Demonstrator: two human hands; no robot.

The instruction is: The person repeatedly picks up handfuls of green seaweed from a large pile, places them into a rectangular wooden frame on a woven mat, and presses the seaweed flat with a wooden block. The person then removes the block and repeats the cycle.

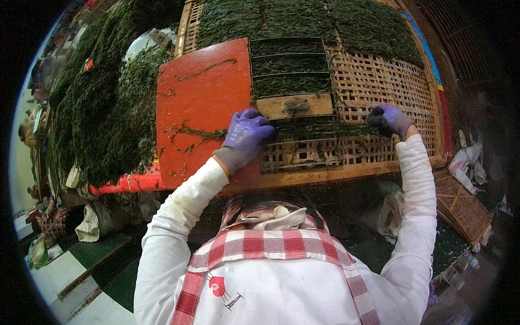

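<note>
A strip of dark green seaweed (317, 130) stretches between my two gloved hands, low across a thin metal frame (329, 81) with several slots. In its purple glove, my left hand (246, 135) is closed around the strip's left end, by the edge of a red board (208, 100). Over the woven bamboo tray (374, 81), my right hand (390, 120) has its dark-tipped glove fingers closed on the right end. Just above the strip, a wooden block (271, 106) with a dark knob lies across the frame. Seaweed fills the slots above that block.
A large heap of wet seaweed (103, 108) is piled to the left of the red board. Flat seaweed sheets (292, 19) cover the tray's far part. At the lower right another woven tray (463, 208) leans near white plastic bags (467, 162).
</note>
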